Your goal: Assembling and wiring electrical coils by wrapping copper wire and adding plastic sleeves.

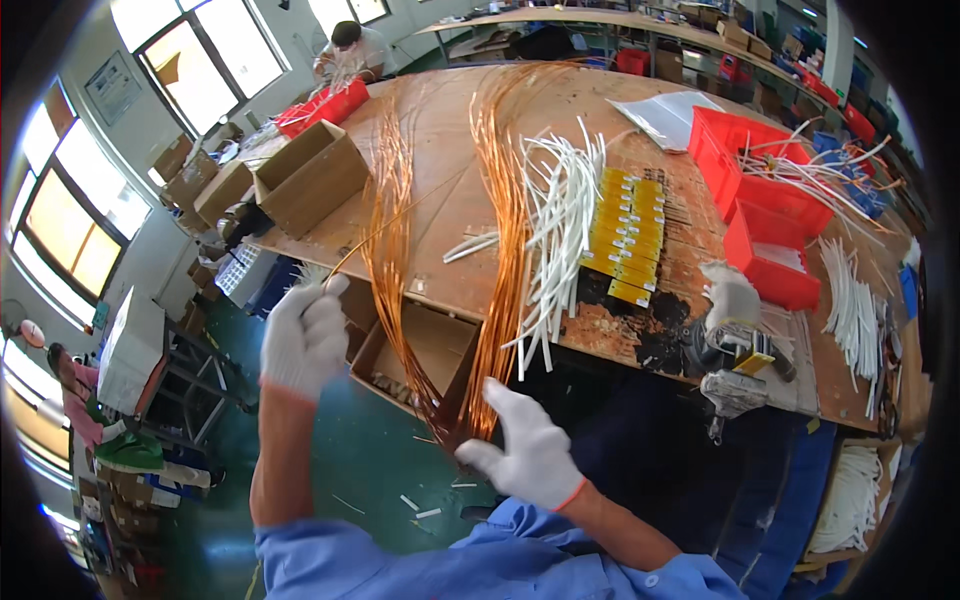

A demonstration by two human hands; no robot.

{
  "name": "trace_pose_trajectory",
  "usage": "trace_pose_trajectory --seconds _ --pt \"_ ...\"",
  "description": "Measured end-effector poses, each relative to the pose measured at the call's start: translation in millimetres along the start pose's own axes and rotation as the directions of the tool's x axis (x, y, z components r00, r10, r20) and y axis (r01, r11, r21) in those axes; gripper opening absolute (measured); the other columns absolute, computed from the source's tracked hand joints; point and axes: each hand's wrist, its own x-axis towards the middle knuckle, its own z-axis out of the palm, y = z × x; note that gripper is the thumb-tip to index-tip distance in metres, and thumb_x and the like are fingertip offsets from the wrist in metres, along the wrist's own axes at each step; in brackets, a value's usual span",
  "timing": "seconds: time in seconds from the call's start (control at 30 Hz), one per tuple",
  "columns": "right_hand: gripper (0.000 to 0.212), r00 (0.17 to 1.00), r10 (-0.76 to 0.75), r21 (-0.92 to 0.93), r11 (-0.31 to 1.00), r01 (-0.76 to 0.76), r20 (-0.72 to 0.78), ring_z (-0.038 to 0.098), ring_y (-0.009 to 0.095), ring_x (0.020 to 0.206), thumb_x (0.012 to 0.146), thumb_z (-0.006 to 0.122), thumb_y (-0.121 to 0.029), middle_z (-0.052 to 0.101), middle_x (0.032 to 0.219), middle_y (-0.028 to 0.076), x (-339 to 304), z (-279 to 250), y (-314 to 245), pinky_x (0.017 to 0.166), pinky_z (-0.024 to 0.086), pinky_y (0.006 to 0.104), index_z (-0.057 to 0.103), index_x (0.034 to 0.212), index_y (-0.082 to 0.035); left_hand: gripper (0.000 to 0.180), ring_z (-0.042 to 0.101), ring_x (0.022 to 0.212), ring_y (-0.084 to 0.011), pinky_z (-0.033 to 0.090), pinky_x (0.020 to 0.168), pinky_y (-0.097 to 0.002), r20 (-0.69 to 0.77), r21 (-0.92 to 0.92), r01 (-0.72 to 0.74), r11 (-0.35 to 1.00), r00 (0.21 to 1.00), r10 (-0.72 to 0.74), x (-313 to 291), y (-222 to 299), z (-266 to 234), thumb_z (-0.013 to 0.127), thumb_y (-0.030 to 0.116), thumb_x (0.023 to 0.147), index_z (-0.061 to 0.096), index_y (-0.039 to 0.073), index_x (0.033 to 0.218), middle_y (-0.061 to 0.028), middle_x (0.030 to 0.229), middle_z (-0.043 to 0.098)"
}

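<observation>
My left hand [305, 338], in a white glove, is raised left of the table's near edge. Its fingers pinch the end of a copper wire [372, 238], which runs up and right over the other wires. My right hand [528, 446], also gloved, has its thumb and fingers apart beside the lower ends of the copper wires; whether it touches them I cannot tell. Two long copper bundles, a left bundle [392, 195] and a right bundle [505, 225], lie along the table and hang over its edge. White tubes [562, 205] lie loosely beside the right bundle.
Yellow blocks [628, 232] stand in rows right of the tubes. A vise [732, 390] with a white glove or cloth [730, 295] behind it sits at the table edge. Red bins [768, 262] are at right. Cardboard boxes [312, 180] stand at left; another person [350, 55] works beyond.
</observation>
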Motion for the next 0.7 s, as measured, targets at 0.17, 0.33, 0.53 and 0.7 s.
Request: trace_pose_trajectory --seconds 0.17,0.33,0.53,0.7 --pt "0.066 0.909 -0.350 0.720 0.689 0.085 0.228 0.071 0.034 0.123 0.104 0.081 -0.030 0.071 0.140 0.020 6 5 -102 0.107 0.056 0.0416 0.056 0.158 -0.002 0.034 0.020 0.046 -0.0034 0.016 0.035 -0.0263 0.172 -0.189 -0.076 0.979 0.979 0.109 -135 -31 116 0.038 0.022 0.122 0.055 -0.004 0.136 0.0093 0.071 0.023" --pt "0.011 0.996 0.092 0.562 0.825 -0.066 -0.019 0.072 0.014 0.063 0.103 0.078 -0.010 0.078 0.075 0.005 -80 -90 -92 0.057 0.056 0.0294 0.088 0.101 -0.007 0.036 0.029 0.050 -0.0064 0.029 0.041 -0.0277 0.185 -0.312 0.004 0.950 0.981 0.057 -78 2 103 0.040 0.022 0.122 0.055 -0.009 0.134 0.0074 0.070 0.029" --pt "0.030 0.695 0.712 0.090 0.702 -0.706 -0.100 0.077 0.018 0.089 0.113 0.069 -0.027 0.083 0.096 0.010 -273 -236 -69 0.080 0.059 0.0342 0.082 0.108 0.000 0.025 0.033 0.049 -0.0087 0.031 0.045 -0.0289 0.139 -0.252 0.090 0.963 0.989 -0.056 68 29 48 0.046 0.019 0.119 0.052 0.005 0.099 0.0070 0.068 0.037" --pt "0.034 0.417 0.900 -0.798 0.344 -0.495 0.129 0.078 0.035 0.083 0.103 0.059 -0.026 0.081 0.089 0.013 -760 -291 -16 0.078 0.063 0.0468 0.086 0.086 -0.014 0.027 0.033 0.049 -0.0072 0.028 0.044 -0.0285 0.235 -0.196 0.321 0.927 0.933 -0.274 189 25 -25 0.048 0.020 0.119 0.048 0.012 0.093 0.0082 0.066 0.036"
